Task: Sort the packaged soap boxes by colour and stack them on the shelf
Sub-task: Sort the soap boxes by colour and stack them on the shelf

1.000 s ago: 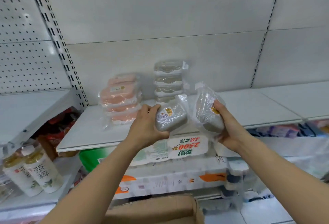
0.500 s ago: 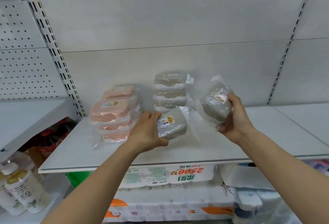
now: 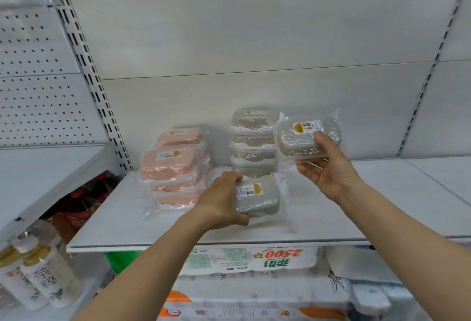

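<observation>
Now the right hand point(image 3: 328, 167) has its fingers point(image 3: 321, 139) clamped on a grey soap box point(image 3: 303, 139) beside the grey stack point(image 3: 253, 142); the left hand point(image 3: 219, 201) grips another grey box point(image 3: 257, 198) on the shelf point(image 3: 127, 224). Best set it level, square on that stack, clear of the pink stack point(image 3: 173, 167).

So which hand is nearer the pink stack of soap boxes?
Left. The left hand is just right of the pink stack; the right hand is beyond the grey stack.
</observation>
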`<state>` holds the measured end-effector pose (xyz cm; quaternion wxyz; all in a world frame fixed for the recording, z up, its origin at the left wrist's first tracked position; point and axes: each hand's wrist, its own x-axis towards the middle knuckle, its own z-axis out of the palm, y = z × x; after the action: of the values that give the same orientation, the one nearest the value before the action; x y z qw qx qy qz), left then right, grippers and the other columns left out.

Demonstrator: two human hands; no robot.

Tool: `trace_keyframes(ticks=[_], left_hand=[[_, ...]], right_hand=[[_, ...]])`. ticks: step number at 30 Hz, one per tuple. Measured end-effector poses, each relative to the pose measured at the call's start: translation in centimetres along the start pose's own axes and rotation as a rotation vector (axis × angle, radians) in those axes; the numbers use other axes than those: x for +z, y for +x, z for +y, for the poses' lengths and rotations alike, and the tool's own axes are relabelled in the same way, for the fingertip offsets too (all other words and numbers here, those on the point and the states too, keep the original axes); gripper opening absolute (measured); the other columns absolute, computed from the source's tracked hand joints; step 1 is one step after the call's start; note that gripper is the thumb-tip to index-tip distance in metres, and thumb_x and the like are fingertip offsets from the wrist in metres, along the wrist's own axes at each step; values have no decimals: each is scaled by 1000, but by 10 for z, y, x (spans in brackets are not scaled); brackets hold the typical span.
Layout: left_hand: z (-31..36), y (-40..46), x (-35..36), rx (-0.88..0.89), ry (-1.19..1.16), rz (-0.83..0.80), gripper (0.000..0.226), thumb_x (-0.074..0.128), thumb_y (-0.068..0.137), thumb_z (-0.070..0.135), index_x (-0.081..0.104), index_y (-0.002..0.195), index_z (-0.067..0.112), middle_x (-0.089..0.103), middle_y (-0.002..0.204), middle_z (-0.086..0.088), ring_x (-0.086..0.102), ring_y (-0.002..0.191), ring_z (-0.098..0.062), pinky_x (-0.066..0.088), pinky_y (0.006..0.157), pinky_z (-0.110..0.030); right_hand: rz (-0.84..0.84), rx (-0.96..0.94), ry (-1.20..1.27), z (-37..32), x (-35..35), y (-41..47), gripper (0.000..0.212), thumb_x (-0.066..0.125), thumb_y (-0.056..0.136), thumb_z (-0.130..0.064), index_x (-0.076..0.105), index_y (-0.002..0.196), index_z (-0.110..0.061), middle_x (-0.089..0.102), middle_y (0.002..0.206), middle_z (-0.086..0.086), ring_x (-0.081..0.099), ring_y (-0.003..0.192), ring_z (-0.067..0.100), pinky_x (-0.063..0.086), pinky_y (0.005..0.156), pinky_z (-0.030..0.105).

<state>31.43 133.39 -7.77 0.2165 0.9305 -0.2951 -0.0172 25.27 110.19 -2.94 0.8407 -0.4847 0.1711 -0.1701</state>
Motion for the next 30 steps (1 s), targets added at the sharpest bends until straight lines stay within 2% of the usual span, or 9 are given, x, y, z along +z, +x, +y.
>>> trace_keyframes(ticks=[3,9,14,17,19,22,24,27,30], left_hand=[[-2,11,4,-9,-70,-26,87,86,65,30,37,137,20,46,128,4,48,114,-16,46,99,-38],[-8,47,15,17,-126,-41,81,83,71,24,43,140,15,44,133,-2,46,122,-18,39,105,-28],[-16,57,25,1,-120,75,83,84,72,33,44,142,18,41,136,-3,40,129,-19,31,105,-23],[-14,43,24,9,-141,275,67,75,84,39,47,140,19,46,137,-1,39,131,-17,31,105,-27],[-2,33,10,-7,-354,395,45,60,95,39,52,135,19,56,130,0,51,119,-15,40,101,-30],[28,23,-24,-58,-739,220,39,47,99,51,54,124,22,68,108,-1,66,95,-15,51,89,-35],[43,21,-40,-50,-889,123,43,54,95,51,52,125,20,68,104,-5,67,86,-19,55,83,-38],[48,22,-51,-75,-1050,141,55,70,89,37,46,133,14,65,105,-8,65,80,-22,60,74,-33],[37,23,-51,-138,-1118,144,50,72,88,30,51,128,7,61,92,-4,59,71,-20,59,68,-31]], right_hand=[[16,9,49,5,2,0,31,74,82,-37,63,105,-18,67,102,12,67,90,28,61,65,33],[31,43,105,14,0,-4,23,71,86,-33,63,100,-17,67,102,13,66,90,27,58,83,40],[39,81,100,24,-2,-13,24,71,86,-32,63,101,-15,67,102,15,66,90,28,59,82,39],[36,79,112,27,-1,-17,24,70,86,-32,63,102,-15,66,105,15,65,90,28,57,84,40],[11,68,111,25,4,-20,23,69,87,-32,63,102,-15,66,105,14,65,92,28,57,84,40],[-60,52,79,23,20,-24,22,68,88,-33,65,101,-15,69,98,10,67,87,25,57,83,39],[-136,38,-8,22,31,-26,29,68,85,-40,67,101,-16,68,93,8,67,83,22,58,79,37],[-200,38,-136,16,37,-29,49,68,71,-59,68,103,-22,62,92,6,62,83,19,52,72,33],[-101,73,-56,9,31,-23,60,63,72,-67,61,109,-19,61,88,4,58,80,18,47,71,32]])
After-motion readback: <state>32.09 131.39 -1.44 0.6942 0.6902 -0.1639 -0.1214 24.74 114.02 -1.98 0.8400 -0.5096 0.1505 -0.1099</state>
